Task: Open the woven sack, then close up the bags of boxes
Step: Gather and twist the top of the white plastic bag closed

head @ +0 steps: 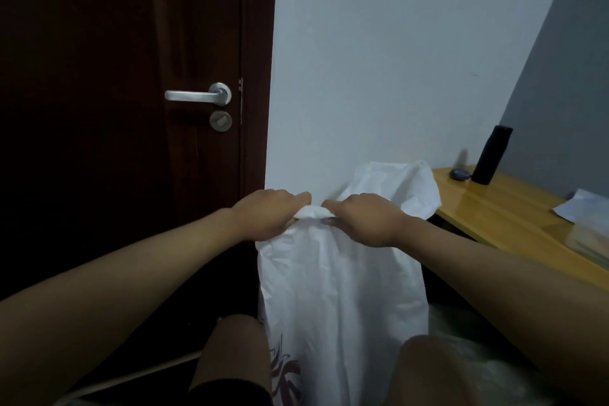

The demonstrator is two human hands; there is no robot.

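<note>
Far to the left of the left hand (268, 217) stands a dark door (131, 109) with a metal handle (197, 95), well apart from the work. The left hand itself is curled over and grips the bunched top of the white woven sack (339, 290), which stands upright between the person's knees, directly below both hands. Just beside it, almost touching, the right hand (365, 219) grips the same gathered neck from the other side, fingers wrapped round the fabric, so a small roll of cloth shows in the gap between the two. Behind the right hand a second white bag (395, 188) leans against the wall, its mouth loose. Further right, beyond the right forearm, a yellow tabletop (514, 211) carries a small dark round object (459, 174), a tall black bottle (491, 155) and some pale wrapping at the edge. The sack appears not yet open; whether the neck is tied or only twisted is hidden under the fingers. The risk from here seems to be in the pull: with both hands so close together, a hard tug apart could make the slippery fabric slide out of one grip, or tip the tall sack sideways off the knees, and if a knot sits there, pulling could tighten it.
</note>
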